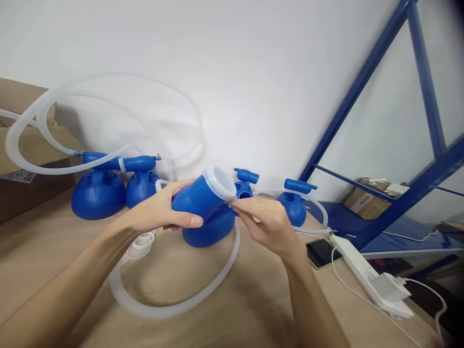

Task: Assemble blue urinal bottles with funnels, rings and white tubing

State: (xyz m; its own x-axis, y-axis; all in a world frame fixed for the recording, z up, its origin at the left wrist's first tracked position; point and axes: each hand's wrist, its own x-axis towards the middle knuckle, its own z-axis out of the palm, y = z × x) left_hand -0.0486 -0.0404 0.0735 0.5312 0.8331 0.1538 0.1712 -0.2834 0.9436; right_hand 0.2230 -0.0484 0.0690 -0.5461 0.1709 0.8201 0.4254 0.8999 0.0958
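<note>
My left hand [170, 207] is wrapped round the wide neck of a blue plastic urinal bottle [208, 232], its thumb lying along the near side. The bottle's round body is behind and below the neck, and its mouth tilts up to the right. A translucent white ring [214, 182] sits round the mouth. With fingertips pinched together, my right hand [266, 220] touches the ring's right edge. A clear hose [155, 311] loops on the table in front of the bottle. Left of it lies a small white cap-like ring piece [141, 244].
More blue bottles [97, 193] with hoses stand at the back left; another [293, 208] stands at the right, and a blue part [245, 181] is behind my right hand. A phone [322, 252], a power strip [369, 275], cables and a blue metal frame [362, 82] are at right. Cardboard [29, 150] is at left.
</note>
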